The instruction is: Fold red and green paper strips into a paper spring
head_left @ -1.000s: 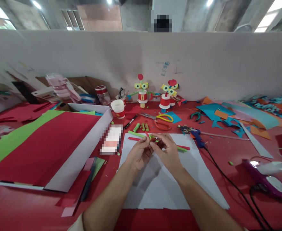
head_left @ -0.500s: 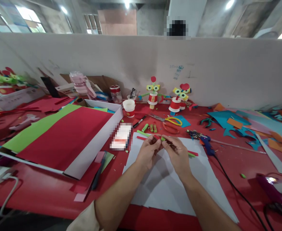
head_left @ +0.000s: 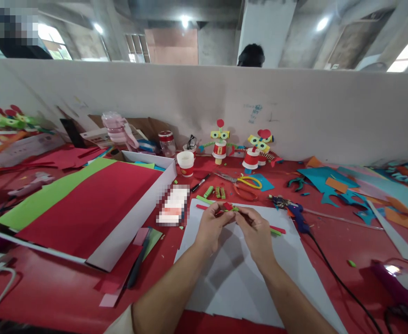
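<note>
My left hand [head_left: 211,227] and my right hand [head_left: 256,229] meet over the top of a white sheet [head_left: 239,283]. Between their fingertips they pinch small red and green paper strips [head_left: 228,206], folded where they cross. One red and green strip end [head_left: 277,230] sticks out right of my right hand, another [head_left: 204,200] left of my left hand. Just beyond lie several folded green paper springs [head_left: 219,192]. Orange-handled pliers [head_left: 245,192] and yellow-handled scissors [head_left: 251,182] rest behind my hands.
At left stands a white box [head_left: 130,227] with red and green sheets. A phone [head_left: 174,206], a marker [head_left: 200,183] and a paper cup [head_left: 185,163] lie between. Paper figures [head_left: 219,148] stand by the partition. A glue gun [head_left: 298,217] with its cord is at right.
The view has tilted slightly upward, so the table things sit lower. Both hands still pinch the strips, and the red piece shows a little more above the fingertips.
</note>
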`<state>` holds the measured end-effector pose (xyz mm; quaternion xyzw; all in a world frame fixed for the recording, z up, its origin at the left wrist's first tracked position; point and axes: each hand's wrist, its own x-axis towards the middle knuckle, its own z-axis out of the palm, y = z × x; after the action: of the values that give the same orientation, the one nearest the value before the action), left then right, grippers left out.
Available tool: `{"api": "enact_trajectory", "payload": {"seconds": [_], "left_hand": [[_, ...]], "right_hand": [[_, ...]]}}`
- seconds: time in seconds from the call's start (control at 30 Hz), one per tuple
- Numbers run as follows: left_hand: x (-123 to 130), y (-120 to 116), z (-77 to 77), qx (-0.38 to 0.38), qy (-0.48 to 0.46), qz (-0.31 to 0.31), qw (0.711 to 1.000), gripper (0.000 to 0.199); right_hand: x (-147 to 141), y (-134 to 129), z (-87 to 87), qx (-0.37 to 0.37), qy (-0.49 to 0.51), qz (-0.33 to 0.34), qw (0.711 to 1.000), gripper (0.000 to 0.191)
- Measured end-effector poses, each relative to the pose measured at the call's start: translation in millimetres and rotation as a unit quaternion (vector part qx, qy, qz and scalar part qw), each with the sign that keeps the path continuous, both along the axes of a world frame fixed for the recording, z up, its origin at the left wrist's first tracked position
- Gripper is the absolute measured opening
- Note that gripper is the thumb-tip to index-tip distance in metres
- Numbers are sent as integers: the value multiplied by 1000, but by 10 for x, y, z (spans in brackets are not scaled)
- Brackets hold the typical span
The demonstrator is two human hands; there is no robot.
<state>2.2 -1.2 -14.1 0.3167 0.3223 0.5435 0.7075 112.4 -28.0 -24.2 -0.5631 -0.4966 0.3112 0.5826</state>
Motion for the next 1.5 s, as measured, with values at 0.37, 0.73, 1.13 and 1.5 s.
{"api": "enact_trajectory", "payload": {"seconds": [0.37,0.73,1.13,1.5], "left_hand": [[-21,57,-80,-74,-42,-24,996,28],[-79,99,-1,-193,-76,-50,977,12],[-105,95,-23,-170,-60,-77,981,14],[-49,75,-60,-21,-10,-55,998,23]], "right_hand": [[-50,-6,-5,11,-5,3,1000,21],[-49,-81,49,90,-44,18,995,28],[-76,-114,106,112,-71,43,990,27],[-42,-42,30,90,-6,22,996,17]]}}
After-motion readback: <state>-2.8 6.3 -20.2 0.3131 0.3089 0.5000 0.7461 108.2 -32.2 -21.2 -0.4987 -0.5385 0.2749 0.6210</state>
